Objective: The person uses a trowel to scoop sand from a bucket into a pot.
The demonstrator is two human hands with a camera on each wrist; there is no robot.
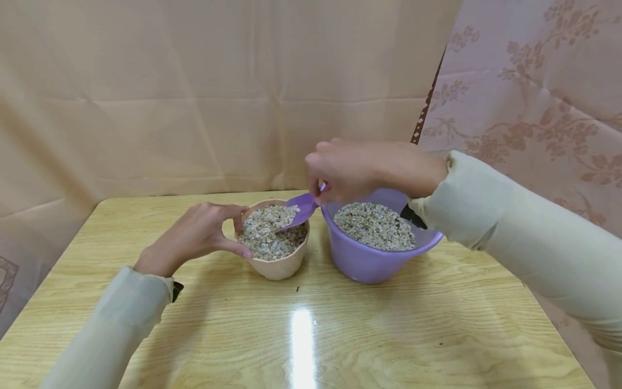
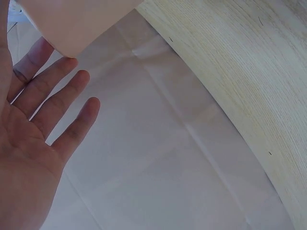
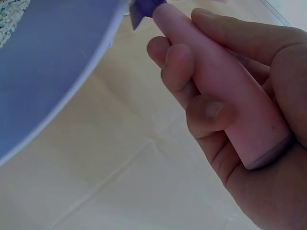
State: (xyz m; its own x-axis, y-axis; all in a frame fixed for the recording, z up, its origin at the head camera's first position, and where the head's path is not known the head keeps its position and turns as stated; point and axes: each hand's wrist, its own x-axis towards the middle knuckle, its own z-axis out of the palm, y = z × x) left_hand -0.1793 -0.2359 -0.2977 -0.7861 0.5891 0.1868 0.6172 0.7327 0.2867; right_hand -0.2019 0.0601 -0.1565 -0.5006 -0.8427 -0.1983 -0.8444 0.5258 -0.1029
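A cream pot [image 1: 278, 268], filled with pale gravel [image 1: 267, 237], stands on the table. My left hand [image 1: 201, 229] holds it from the left, thumb on the near rim and index finger on the far side. In the left wrist view the other fingers [image 2: 76, 125] stretch loosely by the pot's wall [image 2: 86, 24]. My right hand [image 1: 352, 168] grips the pink handle [image 3: 216, 86] of a small garden trowel. The trowel's purple blade [image 1: 302, 207] tilts down over the pot's right rim, with gravel on it and its tip at the gravel.
A purple basin [image 1: 362, 262], larger and holding more gravel [image 1: 374, 227], stands right of the pot under my right forearm. Beige cloth [image 1: 218, 108] hangs behind the wooden table [image 1: 233, 335]. Flowered cloth [image 1: 534, 108] hangs at the right.
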